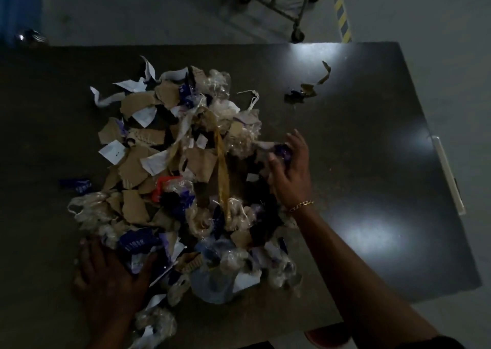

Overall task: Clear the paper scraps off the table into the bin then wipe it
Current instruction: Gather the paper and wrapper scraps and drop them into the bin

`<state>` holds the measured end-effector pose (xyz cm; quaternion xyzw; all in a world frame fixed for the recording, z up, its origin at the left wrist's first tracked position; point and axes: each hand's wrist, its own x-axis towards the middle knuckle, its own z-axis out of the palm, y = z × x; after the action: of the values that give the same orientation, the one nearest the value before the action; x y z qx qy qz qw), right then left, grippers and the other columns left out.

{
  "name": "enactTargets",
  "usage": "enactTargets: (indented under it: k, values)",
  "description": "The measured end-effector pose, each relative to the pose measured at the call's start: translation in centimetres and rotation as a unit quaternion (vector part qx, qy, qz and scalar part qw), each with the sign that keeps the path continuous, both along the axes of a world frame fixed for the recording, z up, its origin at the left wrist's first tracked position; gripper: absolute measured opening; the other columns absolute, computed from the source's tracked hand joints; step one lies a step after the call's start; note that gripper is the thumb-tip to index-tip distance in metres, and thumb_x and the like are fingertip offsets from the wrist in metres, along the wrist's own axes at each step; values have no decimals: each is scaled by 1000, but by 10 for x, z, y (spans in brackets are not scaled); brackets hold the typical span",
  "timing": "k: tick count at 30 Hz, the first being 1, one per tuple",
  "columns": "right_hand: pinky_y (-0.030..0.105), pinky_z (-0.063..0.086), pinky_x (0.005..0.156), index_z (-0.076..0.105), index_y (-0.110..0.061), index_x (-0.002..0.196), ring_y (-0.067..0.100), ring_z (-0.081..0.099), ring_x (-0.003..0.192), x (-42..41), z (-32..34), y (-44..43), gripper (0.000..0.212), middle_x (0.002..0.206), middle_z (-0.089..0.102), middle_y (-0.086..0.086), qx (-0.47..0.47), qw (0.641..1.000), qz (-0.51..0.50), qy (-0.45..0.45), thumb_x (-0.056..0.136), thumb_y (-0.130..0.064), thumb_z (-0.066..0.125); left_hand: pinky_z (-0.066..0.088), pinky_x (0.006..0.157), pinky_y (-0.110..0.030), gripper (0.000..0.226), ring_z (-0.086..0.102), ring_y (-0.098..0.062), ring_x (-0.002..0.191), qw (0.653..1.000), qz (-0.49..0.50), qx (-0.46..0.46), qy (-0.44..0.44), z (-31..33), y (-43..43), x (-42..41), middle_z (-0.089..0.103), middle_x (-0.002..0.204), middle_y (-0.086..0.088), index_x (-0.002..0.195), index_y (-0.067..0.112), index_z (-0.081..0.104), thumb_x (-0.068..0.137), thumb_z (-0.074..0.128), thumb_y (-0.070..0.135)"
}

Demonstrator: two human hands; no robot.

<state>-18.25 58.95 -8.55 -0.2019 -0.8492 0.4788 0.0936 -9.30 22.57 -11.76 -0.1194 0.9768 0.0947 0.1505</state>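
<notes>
A big heap of scraps (170, 168) covers the left half of the dark table (358, 141): torn brown cardboard, white paper, blue wrappers, crumpled clear plastic and a yellow strip. My left hand (111, 274) lies flat against the heap's near left edge, fingers spread on scraps. My right hand (289, 173) reaches to the heap's right side, fingers curled round a blue wrapper piece (281, 151). A few stray brown and blue scraps (305, 91) lie apart at the back right. No bin is in view.
A wheeled metal trolley (279, 6) stands on the floor beyond the table's far edge, beside a yellow-and-black floor stripe (341, 11). A white strip (449, 173) sits along the table's right edge. A shiny metal object (29, 36) shows at the far left.
</notes>
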Motion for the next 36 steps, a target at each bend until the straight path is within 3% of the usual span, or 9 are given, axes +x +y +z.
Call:
enactTargets:
  k: [2, 5, 11, 15, 17, 19, 21, 32, 36]
  values:
    - [18, 46, 102, 46, -14, 144, 13, 50, 132, -8, 6, 20, 58, 150, 45, 5, -37, 995, -81, 34, 95, -40, 63, 27, 112, -68, 127, 25, -44, 151, 1000, -2, -6, 2, -1, 0, 0, 33, 159, -30, 150, -10, 36, 80, 15, 95]
    - [36, 45, 107, 53, -12, 134, 19, 50, 127, -44, 18, 79, 61, 139, 50, 10, 40, 988, -149, 18, 92, -56, 55, 27, 112, -67, 127, 28, -45, 150, 1000, 0, -7, 4, -1, 1, 0, 36, 157, -32, 148, -11, 39, 80, 16, 94]
    - [46, 31, 121, 43, -23, 151, 26, 33, 147, -147, 33, 161, 73, 161, 31, 8, 101, 985, -9, -136, 92, -63, 59, 30, 111, -65, 116, 28, -45, 151, 999, -32, -30, 4, -1, -3, 3, 33, 159, -30, 148, -9, 38, 87, 16, 87]
    - [44, 53, 105, 50, -29, 143, 22, 62, 119, -187, -2, 164, 120, 136, 58, 5, -44, 979, 28, -198, 45, -95, 69, 33, 107, -64, 119, 29, -44, 150, 999, -28, -34, -2, 0, -3, 1, 31, 161, -29, 152, -7, 34, 85, 15, 89]
    - [46, 52, 105, 53, -33, 141, 24, 62, 119, -187, -2, 124, 102, 135, 61, 5, -18, 974, 72, -216, 59, -92, 66, 33, 109, -64, 120, 28, -44, 150, 999, -26, -35, -5, 0, -4, 0, 31, 161, -29, 153, -7, 32, 84, 16, 90]
    - [40, 52, 103, 52, -24, 145, 21, 61, 117, -174, 18, 72, 67, 134, 60, 3, 5, 969, 130, -209, 91, -63, 62, 32, 110, -64, 120, 28, -44, 151, 999, -20, -36, -8, -1, -5, 1, 31, 161, -30, 153, -7, 31, 83, 17, 90]
    - [33, 52, 96, 52, -22, 145, 16, 60, 112, -159, 27, 39, 49, 128, 60, -2, 10, 958, 199, -208, 102, -45, 56, 30, 113, -64, 120, 29, -44, 150, 999, -15, -31, -8, 0, -4, 0, 31, 161, -30, 153, -6, 30, 83, 16, 91]
    - [48, 49, 104, 39, -36, 151, 21, 56, 125, -82, 31, -39, 72, 147, 51, 0, 6, 901, 363, -239, 88, -70, 44, 35, 108, -66, 120, 35, -47, 145, 1000, -7, -17, 1, 9, 0, -2, 36, 157, -32, 151, -8, 32, 85, 14, 91]
    - [34, 49, 76, 59, -23, 118, 20, 64, 94, -92, 37, -25, 54, 109, 67, 0, 130, 966, 197, -106, 91, -67, 44, 34, 111, -65, 121, 33, -45, 146, 1000, -9, -27, -7, 5, -3, -1, 34, 159, -32, 149, -10, 37, 85, 14, 91]
